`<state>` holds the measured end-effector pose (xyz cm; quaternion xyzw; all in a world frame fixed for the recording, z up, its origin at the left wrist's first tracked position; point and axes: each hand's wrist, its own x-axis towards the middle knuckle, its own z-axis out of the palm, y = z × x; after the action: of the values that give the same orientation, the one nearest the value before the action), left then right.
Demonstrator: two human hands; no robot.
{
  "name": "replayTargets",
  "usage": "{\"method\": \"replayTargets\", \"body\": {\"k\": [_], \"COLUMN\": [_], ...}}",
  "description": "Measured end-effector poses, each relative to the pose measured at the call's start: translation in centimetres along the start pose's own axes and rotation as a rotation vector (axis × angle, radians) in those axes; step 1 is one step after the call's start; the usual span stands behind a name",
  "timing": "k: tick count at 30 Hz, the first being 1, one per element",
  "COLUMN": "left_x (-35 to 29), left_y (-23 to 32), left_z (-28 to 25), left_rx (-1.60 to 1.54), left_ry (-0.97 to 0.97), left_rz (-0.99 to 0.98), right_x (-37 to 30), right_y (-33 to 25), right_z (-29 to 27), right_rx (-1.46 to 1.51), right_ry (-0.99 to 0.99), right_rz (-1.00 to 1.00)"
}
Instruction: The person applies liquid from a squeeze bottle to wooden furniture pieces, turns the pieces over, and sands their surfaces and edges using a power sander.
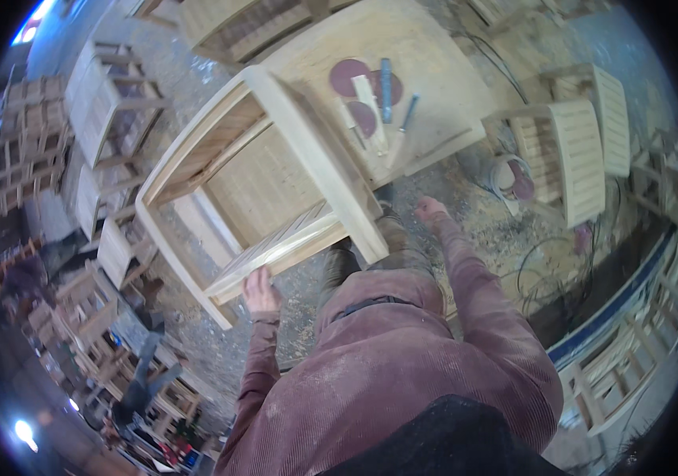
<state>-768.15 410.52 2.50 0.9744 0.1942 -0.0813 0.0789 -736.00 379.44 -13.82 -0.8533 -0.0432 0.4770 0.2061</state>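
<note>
A pale wooden furniture frame (307, 151) with slatted sides and thick legs lies tilted in front of me, partly against a worktable (442, 87). My left hand (262, 292) grips the near rail of this frame, fingers over its edge and the palm side hidden. Off to the right of the frame, my right hand (432, 210) hangs with its fingers curled in, touching nothing that I can see. On the tabletop lie maroon sanding discs (350, 77), a blue-handled tool (409, 113), a blue strip-like tool (386, 89) and a pale wooden strip (372, 119).
Slatted wooden pieces (581, 163) stand at the right, beside a pale bucket (505, 174) with a maroon disc at its rim. Cables (529, 266) trail over the dusty floor. More wooden frames (113, 107) are at the left, with stacked frames (21, 139) farther out.
</note>
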Motion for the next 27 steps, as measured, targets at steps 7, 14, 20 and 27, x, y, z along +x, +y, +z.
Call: {"method": "replayTargets", "body": {"k": [7, 14, 20, 27], "left_x": [3.1, 10.8, 8.8, 2.3], "left_y": [3.9, 10.2, 7.6, 1.9], "left_z": [-0.2, -1.1, -1.2, -0.6], "left_rx": [-0.185, -0.318, -0.181, 0.182], "left_ry": [0.133, -0.035, -0.057, -0.082], "left_rz": [0.053, 0.739, 0.844, 0.834], "right_x": [-2.9, -10.4, -18.0, -30.3], "right_y": [4.9, 5.1, 4.3, 9.1], "right_z": [4.1, 8.5, 20.0, 39.6], "right_rx": [0.019, 0.239, 0.551, 0.736], "right_ry": [0.019, 0.208, 0.568, 0.361], "right_rz": [0.108, 0.281, 0.294, 0.715]}}
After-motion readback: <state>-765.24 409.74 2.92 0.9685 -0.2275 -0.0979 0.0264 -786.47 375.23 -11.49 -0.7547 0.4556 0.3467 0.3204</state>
